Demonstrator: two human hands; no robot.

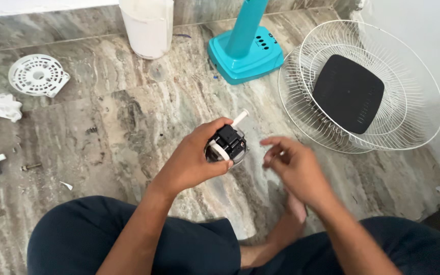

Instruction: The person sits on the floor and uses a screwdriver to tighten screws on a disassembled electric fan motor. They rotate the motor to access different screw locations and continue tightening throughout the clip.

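gripping the small black-and-grey fan motor block with its white plastic shaft (227, 142) above the marble floor's (128, 117) middle, the left hand (192, 160) is wrapped firmly around it; the right hand (294, 165) hovers just beside, fingers loosely curled, empty. best keep the shaft pointing away and steady.

Fan motor unit (228, 143): black block in a round silvery housing, white shaft pointing to about 1 o'clock, white strip across the front. Held off the marbled floor, tilted, gripped from its 8 o'clock side, at frame centre.
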